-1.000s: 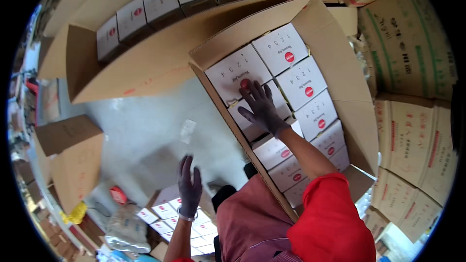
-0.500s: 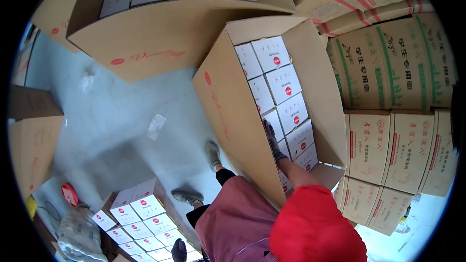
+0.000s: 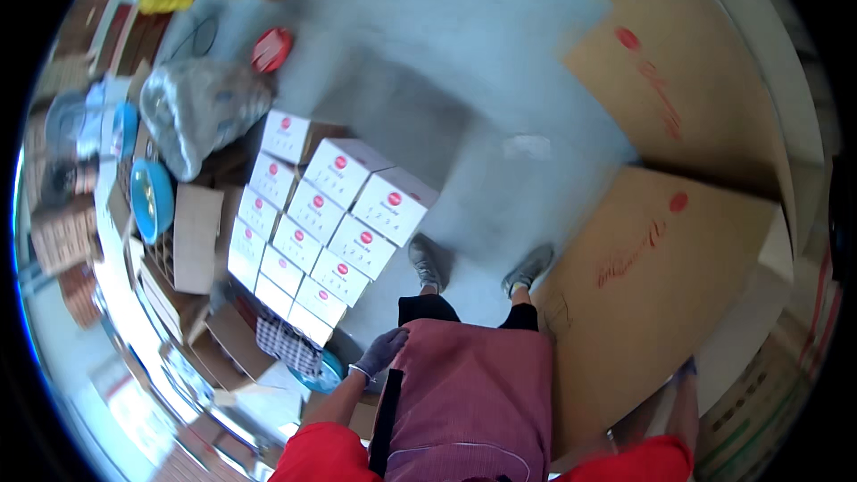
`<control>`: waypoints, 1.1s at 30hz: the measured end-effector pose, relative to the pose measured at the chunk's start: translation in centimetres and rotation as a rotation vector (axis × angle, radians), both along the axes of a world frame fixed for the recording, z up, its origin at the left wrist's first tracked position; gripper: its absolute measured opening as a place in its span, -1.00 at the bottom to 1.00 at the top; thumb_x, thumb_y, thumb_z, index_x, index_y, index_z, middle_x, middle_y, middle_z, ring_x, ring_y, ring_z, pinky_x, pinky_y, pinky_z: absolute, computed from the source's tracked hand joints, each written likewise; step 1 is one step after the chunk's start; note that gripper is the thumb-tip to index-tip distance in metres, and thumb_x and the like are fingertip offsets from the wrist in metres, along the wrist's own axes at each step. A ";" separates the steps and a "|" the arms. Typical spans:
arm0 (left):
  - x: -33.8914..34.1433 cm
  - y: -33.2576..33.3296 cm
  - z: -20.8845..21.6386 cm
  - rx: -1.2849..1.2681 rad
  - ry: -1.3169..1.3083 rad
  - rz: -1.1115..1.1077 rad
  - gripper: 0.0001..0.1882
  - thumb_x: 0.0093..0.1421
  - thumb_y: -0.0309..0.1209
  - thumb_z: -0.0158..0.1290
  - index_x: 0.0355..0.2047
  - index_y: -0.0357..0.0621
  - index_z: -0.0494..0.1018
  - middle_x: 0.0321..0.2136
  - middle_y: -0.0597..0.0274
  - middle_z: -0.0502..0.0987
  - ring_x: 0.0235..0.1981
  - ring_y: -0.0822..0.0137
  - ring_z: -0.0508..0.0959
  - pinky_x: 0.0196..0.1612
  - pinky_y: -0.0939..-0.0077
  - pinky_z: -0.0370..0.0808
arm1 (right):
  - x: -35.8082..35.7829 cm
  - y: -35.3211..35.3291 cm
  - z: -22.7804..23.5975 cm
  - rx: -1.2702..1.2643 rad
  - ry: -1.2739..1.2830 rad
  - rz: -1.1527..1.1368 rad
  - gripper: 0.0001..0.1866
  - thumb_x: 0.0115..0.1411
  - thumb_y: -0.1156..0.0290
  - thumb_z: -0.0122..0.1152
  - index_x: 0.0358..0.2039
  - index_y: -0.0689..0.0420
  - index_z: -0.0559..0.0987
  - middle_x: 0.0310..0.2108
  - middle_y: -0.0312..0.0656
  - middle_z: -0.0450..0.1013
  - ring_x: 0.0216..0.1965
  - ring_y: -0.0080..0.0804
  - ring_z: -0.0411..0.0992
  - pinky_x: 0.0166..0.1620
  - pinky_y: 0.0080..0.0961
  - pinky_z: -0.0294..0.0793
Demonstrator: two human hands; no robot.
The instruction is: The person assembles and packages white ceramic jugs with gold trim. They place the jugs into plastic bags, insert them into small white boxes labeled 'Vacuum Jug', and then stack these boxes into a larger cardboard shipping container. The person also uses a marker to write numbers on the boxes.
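My left hand (image 3: 382, 351), in a grey glove, hangs by the left edge of my dusty-pink apron (image 3: 473, 384). Its fingers are stretched out and nothing shows in them. To its upper left rises a stack of white boxes (image 3: 299, 245) with red round marks. On the right stands a large brown carton (image 3: 643, 303) with red print. My right hand (image 3: 686, 368), also gloved, is at the carton's far-right edge, near its opening. Most of its fingers are hidden by the carton wall, so their hold does not show.
Another large carton (image 3: 687, 80) stands beyond, at the upper right. Left of the white boxes are a grey plastic sack (image 3: 201, 112), a blue basin (image 3: 151, 200) and open cartons (image 3: 196, 236). A red round object (image 3: 271, 49) lies on the floor.
The view has swung left, bringing the white stack nearer the middle. My right hand has moved from the white boxes inside the carton to its edge. My left hand is now beside the apron.
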State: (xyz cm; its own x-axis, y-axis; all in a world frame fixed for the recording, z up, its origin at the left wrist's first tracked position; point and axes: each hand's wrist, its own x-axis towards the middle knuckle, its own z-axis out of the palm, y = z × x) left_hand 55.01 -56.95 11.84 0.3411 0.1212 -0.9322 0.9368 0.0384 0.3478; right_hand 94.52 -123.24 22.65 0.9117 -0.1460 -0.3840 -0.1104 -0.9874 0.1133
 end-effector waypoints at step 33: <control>-14.3 16.8 -25.4 0.719 -0.022 0.969 -0.51 0.31 -0.13 0.00 0.05 -0.29 0.30 -0.28 0.05 0.53 -0.28 0.24 0.51 -0.16 0.34 0.45 | -8.3 77.0 -38.8 0.815 0.845 0.244 -0.34 0.16 0.05 0.28 0.13 0.23 0.37 -0.06 -0.15 0.46 -0.07 -0.45 0.42 0.06 -0.52 0.37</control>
